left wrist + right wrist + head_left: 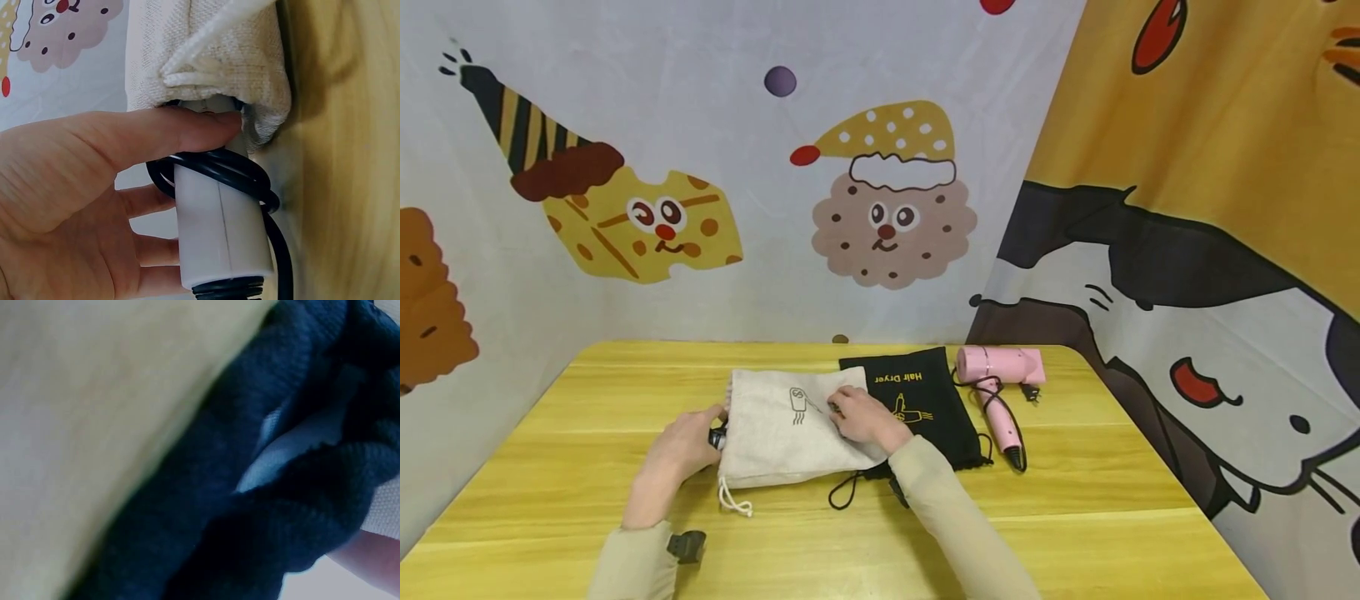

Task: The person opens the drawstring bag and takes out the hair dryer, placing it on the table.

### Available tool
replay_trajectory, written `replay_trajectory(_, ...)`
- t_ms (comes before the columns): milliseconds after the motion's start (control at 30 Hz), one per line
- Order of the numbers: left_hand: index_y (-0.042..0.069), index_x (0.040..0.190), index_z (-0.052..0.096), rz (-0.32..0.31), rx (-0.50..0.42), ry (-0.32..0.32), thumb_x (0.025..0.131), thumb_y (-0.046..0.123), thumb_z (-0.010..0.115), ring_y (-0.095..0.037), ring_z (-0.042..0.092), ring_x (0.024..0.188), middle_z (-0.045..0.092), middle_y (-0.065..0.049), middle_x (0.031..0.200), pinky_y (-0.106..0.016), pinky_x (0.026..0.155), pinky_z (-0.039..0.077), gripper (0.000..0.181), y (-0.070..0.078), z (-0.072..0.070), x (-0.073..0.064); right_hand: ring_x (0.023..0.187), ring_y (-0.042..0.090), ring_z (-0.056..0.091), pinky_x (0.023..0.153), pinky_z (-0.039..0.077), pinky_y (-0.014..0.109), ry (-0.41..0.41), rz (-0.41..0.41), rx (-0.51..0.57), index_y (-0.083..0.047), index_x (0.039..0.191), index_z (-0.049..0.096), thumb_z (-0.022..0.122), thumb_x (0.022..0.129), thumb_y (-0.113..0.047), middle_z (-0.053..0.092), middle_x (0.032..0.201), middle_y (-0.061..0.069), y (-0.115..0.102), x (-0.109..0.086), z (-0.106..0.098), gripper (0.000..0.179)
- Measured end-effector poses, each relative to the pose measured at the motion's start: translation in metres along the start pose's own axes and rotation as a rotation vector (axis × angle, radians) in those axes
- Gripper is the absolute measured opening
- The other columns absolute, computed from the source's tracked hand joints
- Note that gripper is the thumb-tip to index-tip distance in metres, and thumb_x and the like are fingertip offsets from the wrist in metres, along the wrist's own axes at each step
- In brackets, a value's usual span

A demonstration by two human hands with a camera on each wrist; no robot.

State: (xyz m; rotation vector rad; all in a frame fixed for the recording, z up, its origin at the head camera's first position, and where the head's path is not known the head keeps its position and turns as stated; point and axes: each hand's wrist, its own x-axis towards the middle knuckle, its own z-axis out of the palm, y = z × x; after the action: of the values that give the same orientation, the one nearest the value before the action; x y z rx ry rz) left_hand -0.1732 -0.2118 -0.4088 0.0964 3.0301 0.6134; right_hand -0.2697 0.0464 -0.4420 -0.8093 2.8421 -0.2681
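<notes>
My left hand (681, 442) is at the left end of a beige drawstring bag (760, 454) lying on the table. In the left wrist view it grips the white handle (219, 234) of what looks like a hair dryer, a black cord (219, 169) wound around it. The handle sticks out of the bag's mouth; the rest is hidden inside. On the bag's right part, my right hand (867, 417) holds the cloth with bent fingers. Beneath the bag's right side lies a black "Hair Dryer" drawstring bag (951, 425), its dark gathered fabric (250, 531) filling the right wrist view.
A pink hair dryer (992, 365) with its black cord lies at the table's back right, beside the black bag. The yellow wooden table (790, 542) meets a cartoon-printed curtain (760, 308) behind. A small dark device (687, 547) sits at my left wrist.
</notes>
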Motion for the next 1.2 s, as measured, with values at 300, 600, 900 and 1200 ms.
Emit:
replay_trajectory(300,0.000,0.114,0.057,-0.035,0.015,-0.044,0.068,0.011,0.074,-0.041,0.062,0.092,0.062,-0.030,0.112,-0.054,0.074,0.052,0.051,0.003,-0.010,-0.006,0.131,0.021,0.045,0.110,0.039,0.035,-0.002,-0.015,-0.013,-0.015,0.130,0.056,0.045,0.100,-0.026,0.047,0.142,0.005,0.003,0.002,0.000,0.034)
replay_trajectory(600,0.001,0.111,0.056,-0.068,-0.002,-0.099,0.066,0.012,0.075,-0.029,0.058,0.079,0.063,-0.028,0.105,-0.045,0.065,0.051,0.050,0.000,-0.020,-0.009,0.129,0.021,0.046,0.108,0.041,0.035,-0.010,-0.012,-0.014,-0.015,0.130,0.056,0.045,0.100,-0.027,0.047,0.142,0.004,0.003,0.002,0.000,0.034)
replay_trajectory(900,0.001,0.115,0.055,-0.093,0.000,-0.114,0.067,0.014,0.076,-0.031,0.058,0.081,0.061,-0.031,0.109,-0.049,0.066,0.052,0.054,-0.005,-0.023,-0.013,0.126,0.022,0.048,0.105,0.043,0.035,0.001,-0.036,-0.016,-0.015,0.126,0.058,0.048,0.098,-0.027,0.050,0.138,0.005,0.005,0.003,0.002,0.032)
replay_trajectory(1200,0.004,0.113,0.055,-0.115,0.016,-0.114,0.069,0.017,0.076,-0.031,0.057,0.081,0.060,-0.030,0.107,-0.049,0.064,0.050,0.050,-0.009,-0.027,-0.016,0.129,0.020,0.046,0.109,0.040,0.035,-0.016,-0.018,-0.027,-0.017,0.129,0.057,0.047,0.099,-0.029,0.048,0.141,0.003,0.003,0.002,0.001,0.034)
